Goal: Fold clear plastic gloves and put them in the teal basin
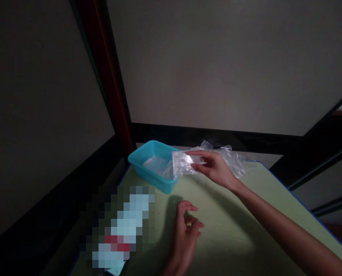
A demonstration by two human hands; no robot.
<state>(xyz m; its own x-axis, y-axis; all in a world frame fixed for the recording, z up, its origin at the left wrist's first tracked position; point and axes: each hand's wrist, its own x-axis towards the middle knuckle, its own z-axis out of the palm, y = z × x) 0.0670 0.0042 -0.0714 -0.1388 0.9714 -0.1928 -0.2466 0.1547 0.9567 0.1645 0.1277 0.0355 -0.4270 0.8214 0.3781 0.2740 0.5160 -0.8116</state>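
Observation:
My right hand (213, 166) pinches a clear plastic bag (182, 163) between thumb and fingers, beside the right rim of a blue plastic basket (147, 174). The bag looks flat and shiny; its contents, if any, I cannot make out. Inside the basket lie whitish, see-through packets (156, 165). Nearer to me, my left hand (186, 230) hovers over the table with fingers curled but apart, nothing between them. Behind my right hand, crumpled clear plastic bags (234, 159) lie along the table's far edge.
The pale green table (217, 226) has a blue edge. A pixelated pale blue item with a red band (121, 230) lies at its left. A wall panel (211, 76) rises behind the table, with a dark red post (107, 73) at the left.

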